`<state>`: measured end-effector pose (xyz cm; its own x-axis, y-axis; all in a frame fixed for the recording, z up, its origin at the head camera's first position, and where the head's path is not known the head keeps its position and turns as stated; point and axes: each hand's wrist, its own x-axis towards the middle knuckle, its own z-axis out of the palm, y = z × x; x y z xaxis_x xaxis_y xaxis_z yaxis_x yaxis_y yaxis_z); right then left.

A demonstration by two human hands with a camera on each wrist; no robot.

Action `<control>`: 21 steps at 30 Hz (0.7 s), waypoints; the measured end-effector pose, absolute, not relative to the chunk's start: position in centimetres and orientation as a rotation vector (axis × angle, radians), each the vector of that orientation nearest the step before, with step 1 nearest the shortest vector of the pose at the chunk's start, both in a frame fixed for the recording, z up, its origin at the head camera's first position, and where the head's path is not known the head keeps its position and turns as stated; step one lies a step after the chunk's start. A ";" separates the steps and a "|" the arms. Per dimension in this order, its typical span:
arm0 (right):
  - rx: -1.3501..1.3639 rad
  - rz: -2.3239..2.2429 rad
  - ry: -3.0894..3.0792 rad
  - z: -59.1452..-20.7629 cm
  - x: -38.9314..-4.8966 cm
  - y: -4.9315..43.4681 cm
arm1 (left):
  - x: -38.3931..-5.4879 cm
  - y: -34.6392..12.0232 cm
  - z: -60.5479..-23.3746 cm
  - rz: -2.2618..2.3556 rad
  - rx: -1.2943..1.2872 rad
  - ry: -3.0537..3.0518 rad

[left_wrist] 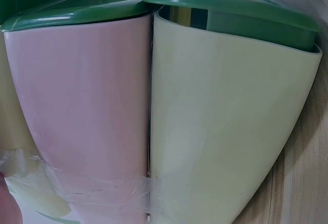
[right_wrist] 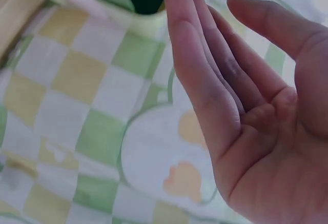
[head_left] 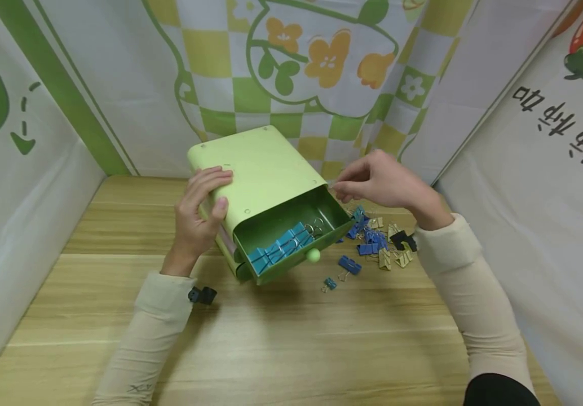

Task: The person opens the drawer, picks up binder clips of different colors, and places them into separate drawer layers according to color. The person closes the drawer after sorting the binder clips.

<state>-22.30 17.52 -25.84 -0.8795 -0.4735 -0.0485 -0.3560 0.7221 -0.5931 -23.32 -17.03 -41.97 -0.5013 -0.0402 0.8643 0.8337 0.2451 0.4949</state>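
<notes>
A light green drawer cabinet stands on the table, its top drawer pulled out. Blue binder clips lie in a row inside that dark green drawer. My left hand rests over the cabinet's left edge, fingers and thumb on its top. Below that hand, a pink tier and a cream tier show in the left wrist view; the cream tier's drawer juts out slightly. At the drawer's right side is my right hand, its fingers straight and thumb apart, holding nothing visible.
Blue, yellow and black binder clips lie in a loose pile right of the cabinet. A dark blue clip and a small teal clip lie in front of it. A checked curtain hangs behind the wooden table.
</notes>
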 end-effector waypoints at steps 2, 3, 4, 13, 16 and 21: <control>-0.620 -0.921 2.761 -25.5 -22.4 18.3 | -23.3 -17.0 -41.9 -1.364 -0.740 -1.711; -0.589 -0.942 2.773 -25.5 -22.5 18.7 | -23.3 -17.0 -41.9 -1.365 -0.740 -1.711; -0.561 -0.961 2.783 -25.5 -22.7 19.1 | -23.3 -17.0 -41.9 -1.366 -0.739 -1.712; -0.427 -0.822 2.941 -28.4 -25.5 21.8 | -23.3 -17.2 -42.0 -1.356 -0.730 -1.718; -0.405 -0.727 2.978 -30.0 -26.5 22.4 | -23.3 -17.3 -42.1 -1.345 -0.735 -1.726; -0.451 -0.613 2.971 -32.4 -27.9 22.9 | -23.4 -17.2 -42.1 -1.341 -0.743 -1.726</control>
<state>-27.94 22.86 -32.39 -0.9540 -0.2995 -0.0141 -0.2695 0.8771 -0.3976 -23.41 -17.24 -42.11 -0.4994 -0.0269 0.8660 0.8324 0.2624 0.4881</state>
